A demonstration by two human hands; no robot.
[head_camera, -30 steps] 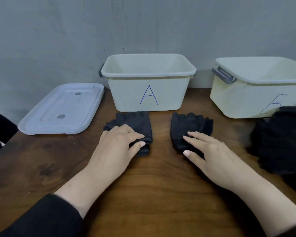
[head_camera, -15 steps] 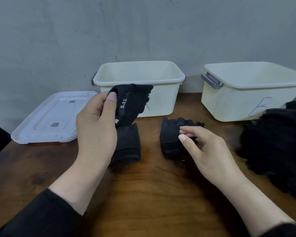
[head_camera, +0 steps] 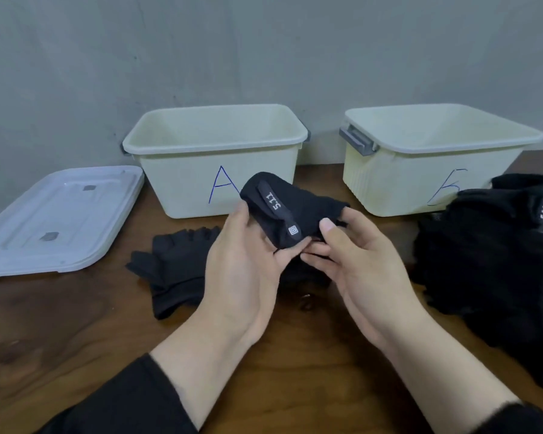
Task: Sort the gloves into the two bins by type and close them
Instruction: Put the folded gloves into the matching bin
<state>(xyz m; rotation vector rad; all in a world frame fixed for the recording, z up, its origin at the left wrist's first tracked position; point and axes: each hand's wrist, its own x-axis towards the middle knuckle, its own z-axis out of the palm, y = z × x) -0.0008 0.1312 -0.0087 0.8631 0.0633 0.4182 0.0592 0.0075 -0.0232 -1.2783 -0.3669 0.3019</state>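
Both my hands hold one black glove (head_camera: 282, 214) with a "5.11" strap, lifted above the table in front of the bins. My left hand (head_camera: 248, 270) grips its left side; my right hand (head_camera: 351, 264) pinches its right edge with thumb and fingers. A second black fingerless glove (head_camera: 176, 264) lies flat on the table left of my hands. Cream bin A (head_camera: 182, 189) stands open at centre back, and cream bin B (head_camera: 389, 186) stands open at the right. A heap of black gloves (head_camera: 489, 264) fills the right side of the table.
A white lid (head_camera: 60, 220) lies flat on the wooden table (head_camera: 76, 339) at the left, beside bin A. The grey wall stands directly behind both bins. Bin B has a grey latch handle (head_camera: 358, 140) on its left end.
My left hand carried its lifted glove rightward to the centre. My right hand left the glove on the table and now pinches the lifted one too.
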